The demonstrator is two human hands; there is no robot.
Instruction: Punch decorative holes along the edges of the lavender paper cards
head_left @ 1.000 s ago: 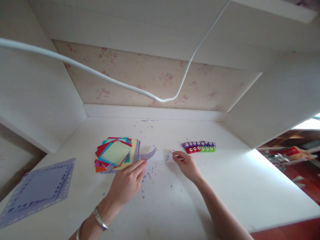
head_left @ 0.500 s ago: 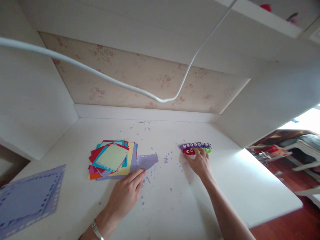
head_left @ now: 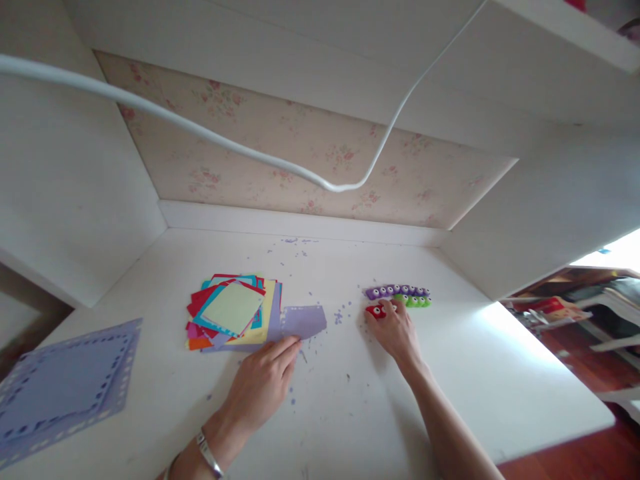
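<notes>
With its fingers together, my left hand (head_left: 264, 375) holds the lower edge of a small purple piece of paper (head_left: 305, 320), which has tiny punched holes along its upper edge. My right hand (head_left: 395, 333) is closed over a red strip with googly eyes (head_left: 376, 311); the fingers hide part of it. Just behind lie a purple strip with googly eyes (head_left: 387, 291) and a green one (head_left: 417, 301), close together. To the left of the purple piece is a pile of coloured paper sheets (head_left: 233, 307), a pale green sheet on top.
Large purple sheets with holed borders (head_left: 60, 387) lie at the left of the white table (head_left: 500, 387). Purple paper bits (head_left: 340, 313) are scattered in the middle. A white cable (head_left: 225, 143) hangs across, under a shelf and between side panels.
My right hand has drawn the red strip a little toward me, away from the purple and green strips. My left hand stays on the purple piece. The view has shifted slightly.
</notes>
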